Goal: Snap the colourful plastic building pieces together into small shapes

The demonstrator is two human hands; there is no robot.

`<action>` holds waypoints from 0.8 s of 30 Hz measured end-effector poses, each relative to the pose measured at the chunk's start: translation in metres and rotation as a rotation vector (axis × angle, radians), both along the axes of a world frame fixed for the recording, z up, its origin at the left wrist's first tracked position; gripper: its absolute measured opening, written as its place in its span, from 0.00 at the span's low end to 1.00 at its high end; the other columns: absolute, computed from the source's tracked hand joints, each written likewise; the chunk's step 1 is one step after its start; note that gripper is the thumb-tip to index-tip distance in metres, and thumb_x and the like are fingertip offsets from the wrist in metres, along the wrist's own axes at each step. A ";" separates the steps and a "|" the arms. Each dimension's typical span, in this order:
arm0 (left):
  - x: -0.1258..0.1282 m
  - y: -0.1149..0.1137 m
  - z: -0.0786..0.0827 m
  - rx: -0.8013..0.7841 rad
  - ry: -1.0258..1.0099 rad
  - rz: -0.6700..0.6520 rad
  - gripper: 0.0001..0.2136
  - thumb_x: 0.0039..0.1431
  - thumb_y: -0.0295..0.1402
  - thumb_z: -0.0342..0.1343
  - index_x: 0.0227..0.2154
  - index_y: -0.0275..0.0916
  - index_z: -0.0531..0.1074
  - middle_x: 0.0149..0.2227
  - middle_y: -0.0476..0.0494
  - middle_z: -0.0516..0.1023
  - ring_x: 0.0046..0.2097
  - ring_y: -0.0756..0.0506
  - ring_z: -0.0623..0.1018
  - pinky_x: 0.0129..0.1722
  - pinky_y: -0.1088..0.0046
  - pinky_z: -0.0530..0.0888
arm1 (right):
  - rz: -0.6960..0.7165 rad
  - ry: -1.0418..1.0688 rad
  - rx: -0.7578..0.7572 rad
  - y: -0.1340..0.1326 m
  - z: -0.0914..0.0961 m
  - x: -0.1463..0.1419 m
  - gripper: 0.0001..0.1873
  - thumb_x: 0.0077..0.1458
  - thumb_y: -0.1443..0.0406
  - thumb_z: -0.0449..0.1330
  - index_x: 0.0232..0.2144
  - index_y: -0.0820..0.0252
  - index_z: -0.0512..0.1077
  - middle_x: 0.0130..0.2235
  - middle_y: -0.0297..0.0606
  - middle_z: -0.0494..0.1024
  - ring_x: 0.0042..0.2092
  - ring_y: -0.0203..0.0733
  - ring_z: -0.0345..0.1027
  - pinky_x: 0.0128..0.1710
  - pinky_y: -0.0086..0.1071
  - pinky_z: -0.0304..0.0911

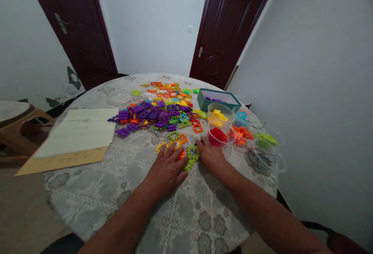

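Observation:
My left hand (167, 168) lies flat on the round table (116, 191), fingers spread over a few yellow and orange plastic pieces (175, 144). A green piece (192, 153) sits between my hands. My right hand (210, 153) rests beside it, fingers stretched out, touching the table near a clear bowl of red pieces (218, 135). A big heap of purple, orange and green building pieces (159, 112) covers the middle of the table beyond my hands.
Clear bowls hold yellow (219, 114), orange (241, 133) and green (266, 139) pieces at the right, next to an empty one (264, 160). A teal box (218, 98) stands behind them. Papers (80, 131) lie at the left. Two dark doors (78, 28) and a wooden stool (17, 125) are behind.

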State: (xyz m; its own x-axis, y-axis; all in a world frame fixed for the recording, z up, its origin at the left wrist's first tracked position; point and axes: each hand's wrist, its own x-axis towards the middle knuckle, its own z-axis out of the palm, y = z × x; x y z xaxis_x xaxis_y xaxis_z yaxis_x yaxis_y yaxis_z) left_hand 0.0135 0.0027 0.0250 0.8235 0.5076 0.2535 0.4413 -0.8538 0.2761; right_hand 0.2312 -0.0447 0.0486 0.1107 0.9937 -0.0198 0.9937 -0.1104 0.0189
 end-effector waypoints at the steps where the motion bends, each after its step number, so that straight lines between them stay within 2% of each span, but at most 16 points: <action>1: -0.001 0.001 0.000 0.010 0.002 0.010 0.18 0.65 0.38 0.62 0.57 0.46 0.76 0.69 0.37 0.70 0.74 0.26 0.60 0.72 0.32 0.50 | -0.031 -0.027 -0.021 0.004 -0.003 -0.001 0.26 0.68 0.72 0.52 0.66 0.60 0.66 0.69 0.62 0.65 0.54 0.56 0.78 0.44 0.43 0.75; 4: -0.005 0.004 0.001 0.033 -0.018 0.042 0.16 0.63 0.37 0.63 0.53 0.42 0.78 0.66 0.34 0.73 0.73 0.25 0.61 0.72 0.33 0.50 | -0.074 -0.055 -0.046 0.008 -0.003 -0.003 0.22 0.69 0.71 0.51 0.62 0.60 0.69 0.59 0.61 0.73 0.47 0.55 0.80 0.39 0.40 0.74; 7: -0.010 0.007 0.002 0.055 -0.054 0.073 0.16 0.60 0.35 0.65 0.50 0.40 0.78 0.60 0.32 0.77 0.71 0.26 0.64 0.72 0.35 0.52 | -0.060 -0.020 -0.015 0.004 0.002 -0.003 0.16 0.69 0.66 0.55 0.56 0.60 0.72 0.52 0.55 0.76 0.43 0.52 0.79 0.38 0.40 0.72; 10: -0.012 0.009 0.006 0.090 -0.061 0.090 0.12 0.60 0.33 0.64 0.46 0.39 0.78 0.57 0.32 0.78 0.67 0.27 0.68 0.71 0.36 0.55 | -0.032 0.072 0.062 -0.001 0.005 -0.002 0.15 0.66 0.62 0.62 0.52 0.60 0.74 0.52 0.52 0.75 0.45 0.51 0.77 0.40 0.38 0.70; 13: -0.011 0.010 0.012 0.124 -0.028 0.103 0.08 0.59 0.31 0.64 0.42 0.39 0.77 0.51 0.33 0.78 0.60 0.30 0.73 0.68 0.39 0.61 | 0.002 0.208 0.098 -0.004 0.010 0.002 0.08 0.64 0.66 0.62 0.46 0.60 0.76 0.47 0.46 0.77 0.47 0.48 0.75 0.42 0.36 0.67; 17: -0.009 0.013 0.016 0.149 0.053 0.100 0.03 0.63 0.29 0.58 0.39 0.39 0.76 0.44 0.37 0.78 0.51 0.34 0.75 0.61 0.46 0.68 | 0.113 0.430 0.141 -0.010 0.028 0.011 0.04 0.64 0.70 0.62 0.41 0.59 0.76 0.40 0.40 0.79 0.44 0.43 0.73 0.43 0.33 0.64; 19: -0.010 0.015 0.016 0.136 0.082 0.091 0.05 0.66 0.27 0.55 0.39 0.40 0.76 0.43 0.38 0.78 0.49 0.36 0.75 0.58 0.50 0.69 | 0.141 0.524 0.192 -0.016 0.042 0.017 0.04 0.65 0.70 0.62 0.40 0.59 0.76 0.39 0.38 0.79 0.42 0.41 0.73 0.42 0.32 0.63; 21: -0.012 0.017 0.015 0.108 0.093 0.077 0.08 0.67 0.26 0.52 0.41 0.40 0.77 0.43 0.39 0.78 0.48 0.37 0.75 0.56 0.52 0.70 | 0.129 0.595 0.246 -0.022 0.054 0.026 0.04 0.65 0.70 0.61 0.39 0.58 0.76 0.38 0.36 0.79 0.41 0.40 0.72 0.41 0.32 0.62; 24: -0.014 0.019 0.015 0.073 0.092 0.045 0.11 0.67 0.23 0.53 0.46 0.41 0.77 0.45 0.39 0.79 0.48 0.38 0.76 0.55 0.54 0.70 | 0.037 0.674 0.308 -0.032 0.066 0.042 0.04 0.65 0.68 0.61 0.39 0.57 0.76 0.37 0.35 0.81 0.39 0.40 0.73 0.40 0.33 0.63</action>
State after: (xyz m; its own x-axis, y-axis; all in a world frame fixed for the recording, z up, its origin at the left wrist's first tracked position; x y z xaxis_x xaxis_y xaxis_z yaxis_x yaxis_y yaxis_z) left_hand -0.0006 0.0220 0.0401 0.8218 0.5275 0.2155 0.5004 -0.8489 0.1701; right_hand 0.2730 -0.0769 0.1147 0.1393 0.9680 0.2088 0.7817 0.0219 -0.6232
